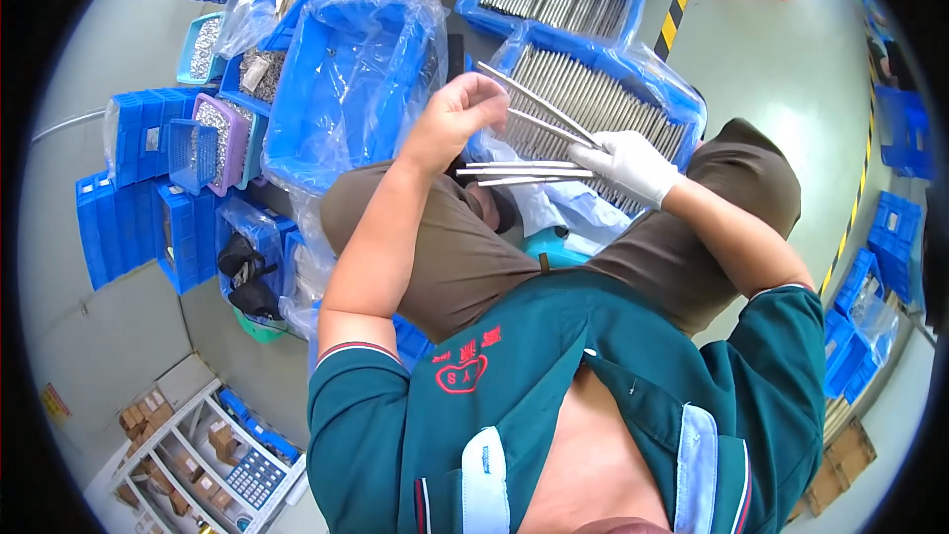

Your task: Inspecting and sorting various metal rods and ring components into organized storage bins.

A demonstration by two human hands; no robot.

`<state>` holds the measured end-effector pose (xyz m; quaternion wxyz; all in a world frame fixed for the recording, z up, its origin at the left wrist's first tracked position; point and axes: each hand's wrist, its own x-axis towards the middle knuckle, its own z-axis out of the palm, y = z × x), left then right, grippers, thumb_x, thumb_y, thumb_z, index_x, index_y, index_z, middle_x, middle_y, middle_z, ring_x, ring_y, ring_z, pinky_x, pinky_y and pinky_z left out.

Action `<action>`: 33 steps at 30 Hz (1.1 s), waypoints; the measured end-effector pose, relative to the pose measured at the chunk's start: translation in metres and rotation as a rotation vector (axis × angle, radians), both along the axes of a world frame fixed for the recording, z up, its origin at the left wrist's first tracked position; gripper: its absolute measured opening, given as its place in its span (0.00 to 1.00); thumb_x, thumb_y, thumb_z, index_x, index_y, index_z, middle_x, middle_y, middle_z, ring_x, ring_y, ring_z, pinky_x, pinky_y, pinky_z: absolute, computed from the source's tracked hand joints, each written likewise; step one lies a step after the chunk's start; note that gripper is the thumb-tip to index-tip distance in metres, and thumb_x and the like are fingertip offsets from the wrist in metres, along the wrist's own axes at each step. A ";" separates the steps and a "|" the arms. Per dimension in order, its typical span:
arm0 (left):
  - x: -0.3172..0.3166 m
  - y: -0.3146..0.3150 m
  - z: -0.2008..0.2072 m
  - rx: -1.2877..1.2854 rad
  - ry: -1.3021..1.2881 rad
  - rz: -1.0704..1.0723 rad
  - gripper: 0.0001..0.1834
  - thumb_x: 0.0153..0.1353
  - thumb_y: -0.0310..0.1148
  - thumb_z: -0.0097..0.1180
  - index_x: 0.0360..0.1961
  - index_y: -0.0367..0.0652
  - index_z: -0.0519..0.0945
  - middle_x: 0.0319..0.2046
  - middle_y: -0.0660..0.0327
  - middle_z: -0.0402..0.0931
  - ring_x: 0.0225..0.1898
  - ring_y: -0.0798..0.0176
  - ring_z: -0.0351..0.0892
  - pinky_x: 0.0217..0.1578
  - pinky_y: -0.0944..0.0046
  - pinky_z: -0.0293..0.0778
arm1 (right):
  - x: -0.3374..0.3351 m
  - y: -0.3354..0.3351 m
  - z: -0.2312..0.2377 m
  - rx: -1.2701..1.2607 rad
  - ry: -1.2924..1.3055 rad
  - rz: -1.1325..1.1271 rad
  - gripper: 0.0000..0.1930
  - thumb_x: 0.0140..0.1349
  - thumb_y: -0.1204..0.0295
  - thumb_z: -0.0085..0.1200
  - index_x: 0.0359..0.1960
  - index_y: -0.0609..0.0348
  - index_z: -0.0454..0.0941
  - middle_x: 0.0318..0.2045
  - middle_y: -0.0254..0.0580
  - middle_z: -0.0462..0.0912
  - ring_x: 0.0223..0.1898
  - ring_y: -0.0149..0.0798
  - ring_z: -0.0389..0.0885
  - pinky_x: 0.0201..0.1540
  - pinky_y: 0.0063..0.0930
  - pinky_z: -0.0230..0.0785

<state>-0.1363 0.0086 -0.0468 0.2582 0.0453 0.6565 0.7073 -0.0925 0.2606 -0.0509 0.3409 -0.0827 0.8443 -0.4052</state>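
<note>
My right hand, in a white glove, is closed around several slim metal rods that fan out to the left. Two of these point up and left at a steeper slant. My bare left hand has its fingers curled together in a pinch, at the tip of a slanting metal rod; its grip is partly hidden. Below and beyond both hands, a blue plastic-lined bin holds many rods in neat rows. White cloth or paper lies between my knees, under the right hand.
Another blue bin of rods stands farther back. Left of it is a plastic-lined blue bin. Small tubs of metal parts, including a purple tub, and stacked blue crates crowd the left. Yellow-black tape marks the floor.
</note>
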 end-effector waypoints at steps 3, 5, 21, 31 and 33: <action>0.001 0.000 -0.003 0.066 -0.005 -0.003 0.12 0.63 0.36 0.52 0.40 0.38 0.73 0.31 0.61 0.75 0.33 0.67 0.75 0.39 0.67 0.71 | 0.003 0.002 0.007 -0.036 -0.090 -0.055 0.26 0.59 0.48 0.46 0.33 0.63 0.79 0.22 0.46 0.77 0.27 0.40 0.76 0.34 0.32 0.66; 0.003 0.003 0.001 0.074 -0.062 0.094 0.12 0.65 0.36 0.48 0.41 0.38 0.73 0.30 0.60 0.76 0.34 0.65 0.77 0.39 0.66 0.71 | 0.007 0.001 0.009 -0.046 -0.073 -0.092 0.26 0.59 0.48 0.46 0.32 0.64 0.78 0.22 0.47 0.76 0.27 0.40 0.76 0.34 0.32 0.66; 0.071 0.057 0.023 0.281 -0.067 0.233 0.13 0.60 0.33 0.51 0.45 0.42 0.74 0.37 0.64 0.76 0.36 0.69 0.75 0.35 0.69 0.69 | 0.049 -0.023 0.002 -0.332 0.327 -0.682 0.14 0.61 0.62 0.52 0.36 0.62 0.77 0.19 0.44 0.76 0.20 0.37 0.75 0.26 0.29 0.66; 0.090 0.048 0.022 0.432 -0.008 0.200 0.13 0.63 0.31 0.48 0.47 0.41 0.73 0.36 0.61 0.79 0.34 0.66 0.79 0.35 0.67 0.73 | 0.083 -0.031 0.005 -0.421 0.190 -0.714 0.14 0.62 0.61 0.51 0.27 0.61 0.75 0.14 0.34 0.74 0.17 0.26 0.70 0.24 0.23 0.63; 0.093 0.049 0.019 0.389 0.002 0.235 0.12 0.63 0.31 0.48 0.47 0.42 0.74 0.35 0.62 0.79 0.33 0.67 0.79 0.35 0.68 0.73 | 0.087 -0.030 0.009 -0.437 0.143 -0.705 0.15 0.62 0.60 0.50 0.26 0.60 0.75 0.13 0.32 0.74 0.16 0.25 0.69 0.22 0.22 0.62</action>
